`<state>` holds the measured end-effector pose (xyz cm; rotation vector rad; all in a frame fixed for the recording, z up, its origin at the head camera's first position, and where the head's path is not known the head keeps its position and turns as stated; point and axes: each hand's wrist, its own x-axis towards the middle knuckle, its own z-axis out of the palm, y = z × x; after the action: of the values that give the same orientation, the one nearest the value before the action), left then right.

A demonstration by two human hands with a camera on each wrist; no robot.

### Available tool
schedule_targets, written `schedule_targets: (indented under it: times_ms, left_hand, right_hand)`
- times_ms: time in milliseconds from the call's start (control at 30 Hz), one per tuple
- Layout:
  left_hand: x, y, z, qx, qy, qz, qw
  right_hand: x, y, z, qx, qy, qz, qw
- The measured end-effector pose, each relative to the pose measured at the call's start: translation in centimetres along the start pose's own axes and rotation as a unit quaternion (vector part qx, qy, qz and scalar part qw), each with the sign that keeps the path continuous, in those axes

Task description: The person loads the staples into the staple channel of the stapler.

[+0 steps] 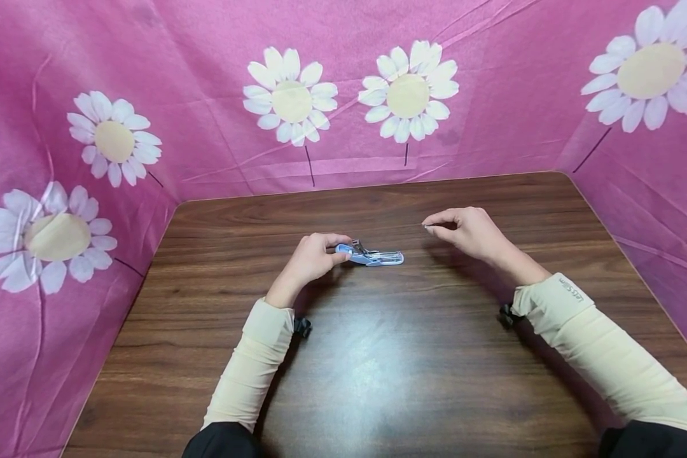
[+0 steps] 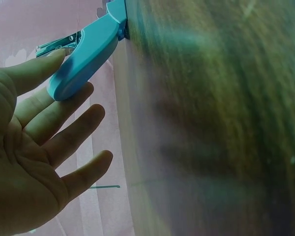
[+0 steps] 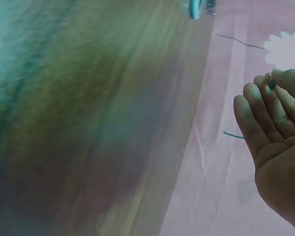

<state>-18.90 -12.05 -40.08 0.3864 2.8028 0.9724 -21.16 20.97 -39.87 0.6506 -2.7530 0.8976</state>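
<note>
Pink flowered cloth [image 1: 206, 146] is hung at twelve o'clock, beyond the brown table [image 1: 366, 381]. Over the table, an opened blue stapler [image 1: 372, 257] is held at its nine o'clock end in the pinching grip of the left hand [image 1: 313, 257]. At two o'clock from it, a tiny piece [image 3: 272, 84] is pinched in the narrow grip of the right hand [image 1: 474, 235].

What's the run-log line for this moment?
left hand: holds blue stapler by one end | right hand: pinches tiny piece, type unclear, apart from stapler | surface below: brown table
</note>
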Motion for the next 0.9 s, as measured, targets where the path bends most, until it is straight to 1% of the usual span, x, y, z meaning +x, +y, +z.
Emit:
schedule_targets:
  times_ms: [200, 500, 900]
  left_hand:
    - [0.0, -0.1, 0.0, -0.002, 0.003, 0.003, 1.0000]
    - [0.0, -0.3, 0.1, -0.008, 0.001, 0.002, 1.0000]
    - [-0.2, -0.6, 0.1, -0.015, 0.005, 0.003, 0.9999]
  right_hand:
    - [0.3, -0.9, -0.9, 0.011, 0.000, 0.007, 1.000]
    - [0.7, -1.8, -1.8, 0.001, -0.008, 0.001, 1.000]
    - [1.7, -2.9, -3.1, -0.009, 0.011, -0.020, 1.000]
